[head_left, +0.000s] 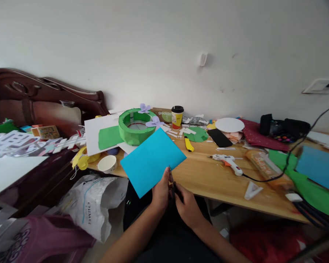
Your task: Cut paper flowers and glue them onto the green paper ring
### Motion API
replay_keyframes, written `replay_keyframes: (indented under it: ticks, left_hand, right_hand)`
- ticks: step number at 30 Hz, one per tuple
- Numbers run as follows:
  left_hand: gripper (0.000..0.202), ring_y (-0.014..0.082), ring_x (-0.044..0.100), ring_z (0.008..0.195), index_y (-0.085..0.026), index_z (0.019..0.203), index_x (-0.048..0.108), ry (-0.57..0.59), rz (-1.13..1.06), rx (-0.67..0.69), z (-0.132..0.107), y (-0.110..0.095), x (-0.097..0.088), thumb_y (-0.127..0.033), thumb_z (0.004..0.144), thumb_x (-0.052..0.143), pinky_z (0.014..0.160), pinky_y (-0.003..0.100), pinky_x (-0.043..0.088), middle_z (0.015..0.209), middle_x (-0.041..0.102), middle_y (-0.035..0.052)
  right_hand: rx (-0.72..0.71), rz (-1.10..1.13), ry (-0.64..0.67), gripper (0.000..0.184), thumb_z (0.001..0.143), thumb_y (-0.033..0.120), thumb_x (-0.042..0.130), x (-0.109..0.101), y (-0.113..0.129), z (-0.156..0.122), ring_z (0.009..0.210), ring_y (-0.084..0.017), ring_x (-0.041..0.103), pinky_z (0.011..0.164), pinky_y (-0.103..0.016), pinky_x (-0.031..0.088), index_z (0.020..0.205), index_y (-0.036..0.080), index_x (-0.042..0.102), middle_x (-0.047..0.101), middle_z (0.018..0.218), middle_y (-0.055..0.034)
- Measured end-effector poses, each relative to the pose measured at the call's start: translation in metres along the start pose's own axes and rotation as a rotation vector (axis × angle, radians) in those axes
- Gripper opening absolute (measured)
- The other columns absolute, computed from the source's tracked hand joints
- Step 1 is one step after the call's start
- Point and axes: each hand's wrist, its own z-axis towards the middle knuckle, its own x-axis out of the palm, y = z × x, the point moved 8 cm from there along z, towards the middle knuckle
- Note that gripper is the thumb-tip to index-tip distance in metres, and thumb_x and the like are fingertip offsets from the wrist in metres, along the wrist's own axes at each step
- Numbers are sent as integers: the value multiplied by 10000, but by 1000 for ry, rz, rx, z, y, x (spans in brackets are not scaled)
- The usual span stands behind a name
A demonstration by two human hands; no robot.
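Observation:
My left hand (161, 191) pinches the near edge of a blue paper sheet (152, 160) and holds it up over the front edge of the wooden table (208, 179). My right hand (188, 208) is closed just beside it, on a dark object with a bit of yellow at the top, likely scissors (172, 187), though most of it is hidden. Both hands are above my lap, just in front of the table edge.
On the table are a green paper ring (134, 126) with lilac flowers, a yellow cup (177, 117), a yellow cutter (189, 144), a black phone (219, 137), a white glue gun (227, 162) with its cord, green and blue sheets (318, 168) at right. A white bag (94, 204) lies on the floor at left.

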Motion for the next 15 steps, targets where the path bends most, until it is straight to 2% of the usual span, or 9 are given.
replay_keyframes:
  ticks: [4,7,12,15]
  left_hand:
    - [496,71,363,411,-180,555,486,-4,-1,20,0,-2,0,-601,675,718,412,214,300,475,426,-47]
    - [457,93,432,447,-175,586,526,17,18,46,0,-7,1,-581,703,699,444,225,346,518,480,-29]
    - [381,164,571,605,-174,619,609,6,97,153,0,-22,0,-526,758,653,609,273,458,636,612,32]
    - [360,189,608,681,-179,623,637,10,125,192,0,-26,-1,-507,771,651,696,292,475,673,638,44]
  right_hand:
    - [-3,6,-22,146,869,208,501,-3,1,1,853,-245,626,806,-343,497,942,183,625,671,898,-83]
    - [-2,59,-20,147,874,226,518,-6,4,1,853,-238,626,826,-337,493,969,187,623,674,916,-76]
    - [24,95,-26,121,890,279,546,-10,4,1,788,-222,627,809,-328,491,931,183,607,672,861,-63]
    - [53,106,-64,175,892,322,559,-13,0,1,828,-230,637,790,-321,494,964,172,611,683,920,-82]
